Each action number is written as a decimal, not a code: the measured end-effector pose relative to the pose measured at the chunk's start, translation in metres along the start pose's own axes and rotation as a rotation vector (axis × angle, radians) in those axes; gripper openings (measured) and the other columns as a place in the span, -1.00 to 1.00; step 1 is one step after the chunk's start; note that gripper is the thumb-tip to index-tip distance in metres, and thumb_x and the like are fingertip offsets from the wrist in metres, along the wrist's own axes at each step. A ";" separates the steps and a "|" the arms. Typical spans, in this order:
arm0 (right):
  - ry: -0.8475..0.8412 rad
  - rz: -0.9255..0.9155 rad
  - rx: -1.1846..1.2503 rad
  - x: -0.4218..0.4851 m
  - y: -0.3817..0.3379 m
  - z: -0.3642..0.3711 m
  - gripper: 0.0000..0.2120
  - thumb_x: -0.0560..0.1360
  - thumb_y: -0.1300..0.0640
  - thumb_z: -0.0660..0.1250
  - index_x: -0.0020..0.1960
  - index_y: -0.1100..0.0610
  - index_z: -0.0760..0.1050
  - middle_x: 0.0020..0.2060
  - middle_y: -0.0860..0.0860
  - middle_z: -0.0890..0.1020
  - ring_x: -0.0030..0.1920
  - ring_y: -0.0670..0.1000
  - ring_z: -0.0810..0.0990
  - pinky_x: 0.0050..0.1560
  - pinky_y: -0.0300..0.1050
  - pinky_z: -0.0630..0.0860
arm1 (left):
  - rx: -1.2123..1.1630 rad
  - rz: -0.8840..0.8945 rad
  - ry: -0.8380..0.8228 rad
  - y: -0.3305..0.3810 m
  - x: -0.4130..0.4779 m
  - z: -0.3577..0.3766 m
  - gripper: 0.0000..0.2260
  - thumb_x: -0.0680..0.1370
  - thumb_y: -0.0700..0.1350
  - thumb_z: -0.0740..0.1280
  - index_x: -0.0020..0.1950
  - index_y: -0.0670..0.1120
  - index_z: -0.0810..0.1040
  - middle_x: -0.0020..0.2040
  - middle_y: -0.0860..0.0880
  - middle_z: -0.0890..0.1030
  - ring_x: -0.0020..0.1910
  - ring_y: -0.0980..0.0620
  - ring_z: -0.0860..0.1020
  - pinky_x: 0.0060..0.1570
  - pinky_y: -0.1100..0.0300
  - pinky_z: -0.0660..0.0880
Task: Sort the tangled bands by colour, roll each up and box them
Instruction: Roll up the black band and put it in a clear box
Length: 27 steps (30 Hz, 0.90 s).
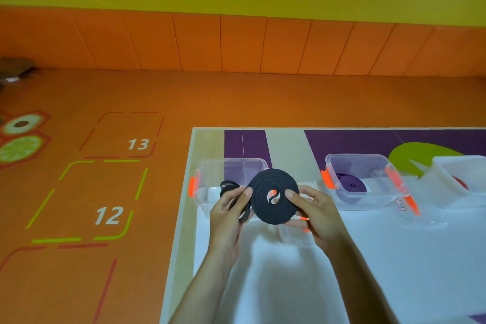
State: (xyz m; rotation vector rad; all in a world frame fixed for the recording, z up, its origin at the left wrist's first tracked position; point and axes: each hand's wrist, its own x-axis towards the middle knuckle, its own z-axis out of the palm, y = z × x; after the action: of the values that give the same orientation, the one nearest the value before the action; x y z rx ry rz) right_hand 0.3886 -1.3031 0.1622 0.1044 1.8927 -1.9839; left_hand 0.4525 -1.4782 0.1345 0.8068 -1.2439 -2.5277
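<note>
In the head view, the right hand [313, 208] pinches the coiled black band [273, 196], thumb on its face. The left hand [228, 212] pinches its loose end, above the clear box [207, 173]. Rolling looks nearly finished; next comes winding that end in and lowering the coil into the box.

The single head-worn camera looks forward and down, close over the table [394, 258], floor and wall beyond.

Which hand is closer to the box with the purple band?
Right. The right hand is just left of that box; the left hand is farther left, beyond the black roll.
</note>
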 end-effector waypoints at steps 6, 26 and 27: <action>0.134 -0.017 0.153 -0.006 0.013 0.010 -0.85 0.61 0.23 0.43 0.14 0.28 0.62 -0.04 0.21 0.77 0.00 0.16 0.79 -0.04 0.16 0.74 | -0.024 0.058 -0.023 -0.014 -0.015 0.012 -0.67 0.56 -0.21 0.50 0.32 -0.08 0.65 0.20 -0.03 0.74 0.19 0.00 0.71 0.10 0.14 0.67; -0.125 0.121 -0.139 0.084 0.023 0.035 -0.83 0.63 0.19 0.39 0.18 0.11 0.70 0.01 0.11 0.77 0.00 0.10 0.75 -0.14 -0.02 0.69 | 0.314 0.123 0.033 0.000 0.063 -0.038 -0.70 0.52 -0.27 0.54 0.19 0.02 0.72 0.09 -0.01 0.77 0.16 -0.06 0.71 0.14 0.02 0.63; -0.102 0.149 -0.109 0.091 0.028 0.040 -0.83 0.62 0.19 0.39 0.17 0.12 0.70 0.01 0.13 0.76 -0.01 0.10 0.74 -0.13 0.00 0.70 | 0.359 0.154 0.100 -0.003 0.073 -0.039 -0.72 0.49 -0.25 0.57 0.12 0.07 0.75 0.05 0.03 0.77 0.13 -0.04 0.71 0.12 0.03 0.63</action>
State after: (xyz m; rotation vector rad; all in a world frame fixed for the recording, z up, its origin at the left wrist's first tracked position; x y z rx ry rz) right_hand 0.3228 -1.3628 0.1095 0.1078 1.8671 -1.7519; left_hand 0.4142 -1.5322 0.0850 0.8592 -1.6804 -2.1469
